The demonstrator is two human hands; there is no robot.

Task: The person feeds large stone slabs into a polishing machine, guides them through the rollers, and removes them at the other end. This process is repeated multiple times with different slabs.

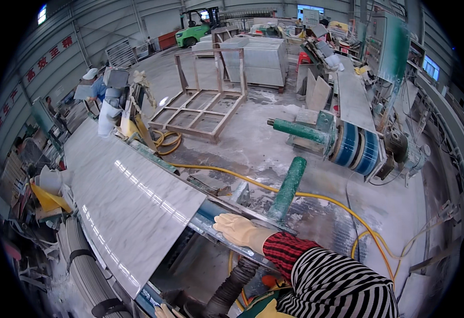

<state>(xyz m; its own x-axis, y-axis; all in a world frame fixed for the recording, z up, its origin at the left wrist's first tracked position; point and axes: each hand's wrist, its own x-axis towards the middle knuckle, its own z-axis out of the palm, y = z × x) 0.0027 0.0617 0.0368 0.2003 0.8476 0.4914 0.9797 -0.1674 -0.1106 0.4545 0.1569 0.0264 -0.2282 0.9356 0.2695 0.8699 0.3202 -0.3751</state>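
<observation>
A long, glossy grey-veined stone slab lies flat on the conveyor line ahead of me and to my left. My right hand, in a cream rubber glove, rests on the blue rail just beyond the slab's near right corner. Its fingers stretch leftward and hold nothing that I can see. At the bottom edge, only the gloved fingers of my left hand show, spread beside the other blue belt section near the slab's near left corner. The rest of that hand is cut off.
A green roller post stands beyond my right hand. Yellow hose crosses the wet floor. Below me is a ribbed duct. Bundled grey strips lie left of the slab. Farther off are a metal frame rack and a green forklift.
</observation>
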